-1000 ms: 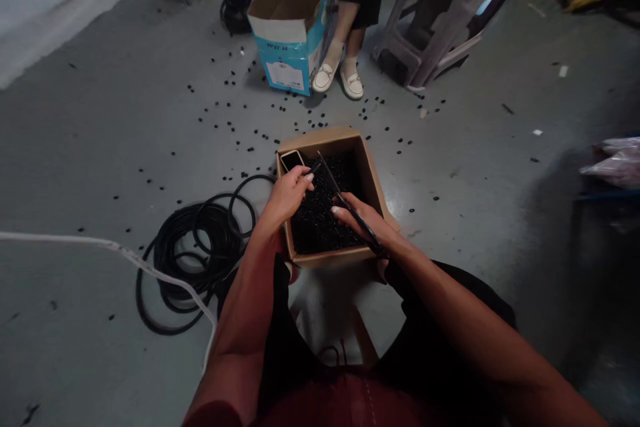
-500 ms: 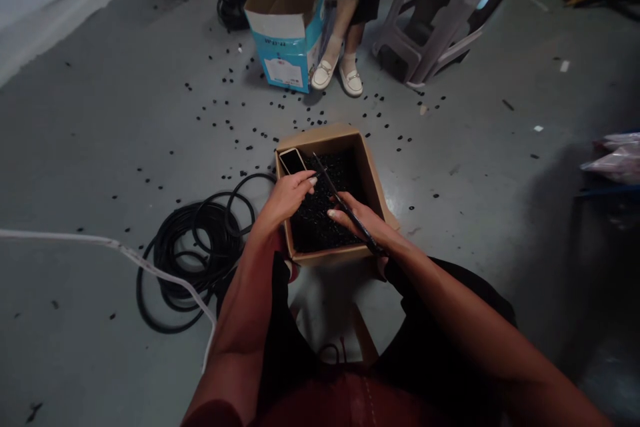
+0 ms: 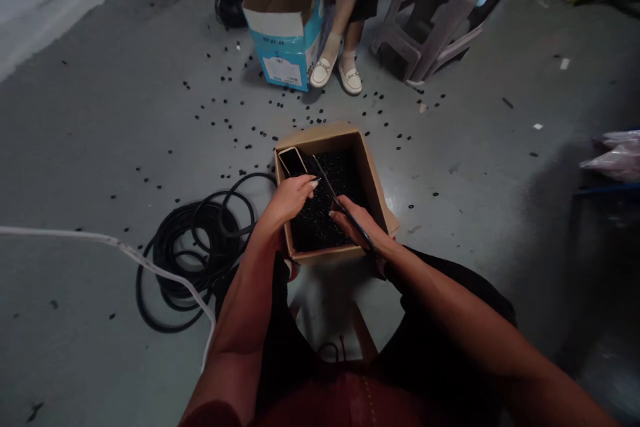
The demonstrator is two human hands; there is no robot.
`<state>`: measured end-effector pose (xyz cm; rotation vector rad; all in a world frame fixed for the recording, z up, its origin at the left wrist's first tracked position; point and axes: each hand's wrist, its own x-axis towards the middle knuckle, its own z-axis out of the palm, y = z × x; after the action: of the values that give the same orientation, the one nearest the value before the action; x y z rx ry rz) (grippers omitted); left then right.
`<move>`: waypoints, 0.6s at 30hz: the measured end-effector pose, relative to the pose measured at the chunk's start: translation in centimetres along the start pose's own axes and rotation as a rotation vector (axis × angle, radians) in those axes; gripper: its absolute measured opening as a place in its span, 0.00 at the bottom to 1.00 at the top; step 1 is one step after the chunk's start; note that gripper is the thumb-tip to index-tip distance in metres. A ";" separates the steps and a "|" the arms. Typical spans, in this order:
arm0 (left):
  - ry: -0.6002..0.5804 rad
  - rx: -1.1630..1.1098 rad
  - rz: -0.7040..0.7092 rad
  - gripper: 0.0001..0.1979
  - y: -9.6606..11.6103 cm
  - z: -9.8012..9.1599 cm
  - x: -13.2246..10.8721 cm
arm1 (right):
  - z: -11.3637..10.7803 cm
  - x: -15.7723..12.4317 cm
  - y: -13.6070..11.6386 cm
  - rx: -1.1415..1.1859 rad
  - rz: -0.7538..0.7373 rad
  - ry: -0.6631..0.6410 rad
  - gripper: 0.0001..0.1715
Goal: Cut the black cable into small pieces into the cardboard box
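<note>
An open cardboard box (image 3: 327,255) sits between my knees, holding many small black pieces (image 3: 320,220). My right hand (image 3: 353,219) is closed around a long, thin dark tool (image 3: 325,177), whose tip points up and left over the box. Just left of that tip, my left hand (image 3: 295,195) pinches a small dark piece (image 3: 318,179), too small to make out well. A phone-like object with a light rim and dark face (image 3: 293,161) rests in the box's upper left corner.
Coiled black tubing (image 3: 200,240) and a white cable (image 3: 130,252) lie at left. Beyond the box are a blue and white carton (image 3: 283,57), a person's white shoes (image 3: 323,71) and a grey plastic stool (image 3: 430,67). Small black rings dot the floor.
My right hand has shifted slightly downward with the tool, its fingers a little closer together. My left hand has moved slightly, still pinching beside the tool's tip.
</note>
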<state>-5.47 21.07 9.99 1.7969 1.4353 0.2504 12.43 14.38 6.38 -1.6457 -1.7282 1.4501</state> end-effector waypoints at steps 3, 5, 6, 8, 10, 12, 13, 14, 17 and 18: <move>-0.038 0.103 -0.013 0.16 -0.3 0.2 0.3 | 0.4 0.1 0.4 0.009 0.016 -0.002 0.05; -0.066 0.184 -0.022 0.16 -0.4 0.4 0.4 | 0.7 0.1 0.7 0.024 0.027 -0.008 0.05; -0.081 0.221 -0.024 0.16 -0.4 0.4 0.4 | 0.9 0.1 0.9 0.025 0.025 -0.013 0.05; -0.097 0.281 -0.035 0.16 -0.4 0.4 0.5 | 1.2 0.1 1.1 0.015 0.016 -0.003 0.05; -0.102 0.319 -0.057 0.16 -0.4 0.4 0.4 | 1.4 0.1 1.3 0.001 0.018 0.014 0.06; -0.102 0.337 -0.075 0.16 -0.3 0.3 0.4 | 1.5 0.1 1.5 -0.009 0.028 0.025 0.07; -0.101 0.338 -0.077 0.16 -0.3 0.3 0.4 | 1.6 0.2 1.6 -0.014 0.032 0.025 0.07; -0.100 0.331 -0.075 0.16 -0.3 0.2 0.4 | 1.6 0.2 1.6 -0.019 0.033 0.024 0.07; -0.059 0.243 -0.052 0.16 -0.4 0.1 0.4 | 1.5 0.2 1.8 0.000 0.037 0.009 0.09; -0.038 0.192 -0.044 0.16 -0.4 0.0 0.4 | 1.5 0.2 1.9 0.025 0.043 -0.003 0.10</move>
<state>-5.63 21.39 9.58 1.9094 1.5130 0.0565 12.15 13.58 4.14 -1.6785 -1.6794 1.4883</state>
